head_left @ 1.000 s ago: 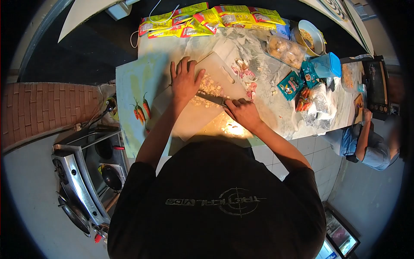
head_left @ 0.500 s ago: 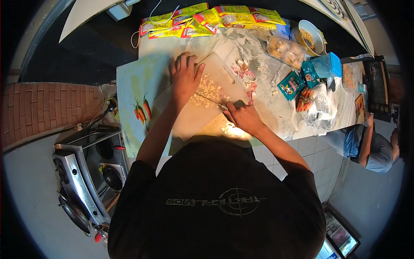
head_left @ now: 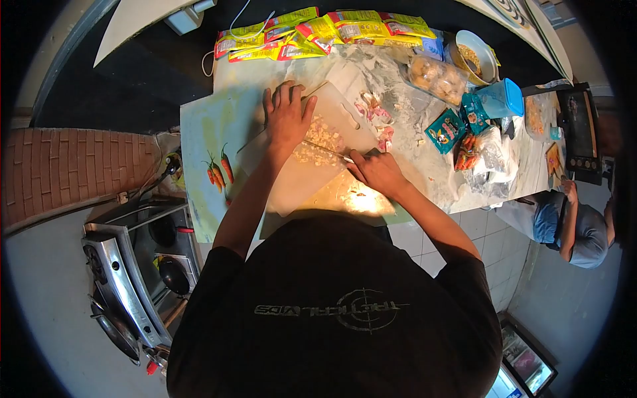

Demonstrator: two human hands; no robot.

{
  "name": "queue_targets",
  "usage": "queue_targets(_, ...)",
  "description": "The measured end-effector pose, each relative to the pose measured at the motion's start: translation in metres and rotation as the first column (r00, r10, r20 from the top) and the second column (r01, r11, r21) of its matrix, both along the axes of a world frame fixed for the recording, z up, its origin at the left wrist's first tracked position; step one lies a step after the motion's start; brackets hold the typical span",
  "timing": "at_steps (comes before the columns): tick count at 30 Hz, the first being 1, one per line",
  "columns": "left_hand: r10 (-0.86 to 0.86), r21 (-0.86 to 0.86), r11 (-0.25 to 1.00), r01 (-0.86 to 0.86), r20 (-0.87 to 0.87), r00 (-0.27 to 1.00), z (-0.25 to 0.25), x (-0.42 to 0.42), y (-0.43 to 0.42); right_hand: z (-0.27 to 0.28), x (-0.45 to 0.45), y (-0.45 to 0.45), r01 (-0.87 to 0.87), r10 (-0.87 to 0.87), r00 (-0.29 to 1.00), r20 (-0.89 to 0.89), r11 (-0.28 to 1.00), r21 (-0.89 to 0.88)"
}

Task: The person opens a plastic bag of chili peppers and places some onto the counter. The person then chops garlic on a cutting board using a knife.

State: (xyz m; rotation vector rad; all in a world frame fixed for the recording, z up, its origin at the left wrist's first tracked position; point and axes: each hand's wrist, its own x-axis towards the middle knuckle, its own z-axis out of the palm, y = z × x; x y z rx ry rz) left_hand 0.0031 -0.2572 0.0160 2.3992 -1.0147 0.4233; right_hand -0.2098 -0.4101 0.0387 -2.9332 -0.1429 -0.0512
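the cutting board (head_left: 285, 192) lies aslant near the middle of the counter (head_left: 421, 166), its lower corner close to the near edge and its slotted corner pointing toward the far right. a heap of pale chopped pieces (head_left: 326, 139) is spread over its middle. the right hand (head_left: 379, 174) has its fingers wrapped around the handle of a knife (head_left: 325, 149), whose thin blade lies across the pieces toward the left hand. the left hand (head_left: 289, 126) is over the board's upper left side, its fingers spread wide with the thumb apart; its heel meets or covers the blade's tip, and whether it presses there cannot be told. pinkish skins (head_left: 375, 109) lie just off the board's right side. on the counter's blue-green left end rest red chillies (head_left: 216, 176) with green stems. yellow-and-red sachets (head_left: 318, 33) overlap along the far edge, and a bowl (head_left: 490, 63) stands near the far right corner, beside a clear pack (head_left: 438, 78) of pale lumps. toward the right end sit a blue-lidded container (head_left: 507, 99), a teal packet (head_left: 444, 131) and a bunch of red-orange chillies (head_left: 467, 156). past it, another person's hand (head_left: 569, 191) reaches the right end.
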Motion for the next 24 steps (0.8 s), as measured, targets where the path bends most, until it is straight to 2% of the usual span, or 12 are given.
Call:
queue_targets(5,-0.015,-0.016,1.000,0.015,0.002,1.000,0.005,0.002,0.000,0.016,0.003,-0.003,-0.013,0.013,0.999,-0.043,1.000,0.002)
queue_targets(7,-0.017,-0.026,1.000,0.017,-0.010,1.000,0.002,-0.001,0.003,0.002,0.003,-0.006,-0.026,0.026,1.000,-0.013,1.000,-0.009)
queue_targets(9,0.022,0.066,0.998,-0.015,-0.102,0.995,0.000,-0.001,0.001,-0.002,0.004,-0.007,-0.041,0.042,0.999,0.027,0.999,-0.028)
queue_targets(19,0.017,-0.014,1.000,-0.017,-0.062,0.998,0.003,0.005,0.001,0.015,0.013,-0.009,-0.034,0.034,0.999,0.004,0.998,-0.046)
queue_targets(24,0.051,-0.014,0.999,-0.051,-0.015,0.999,-0.005,0.012,-0.004,0.002,0.022,-0.015,-0.020,0.020,1.000,-0.010,1.000,-0.009)
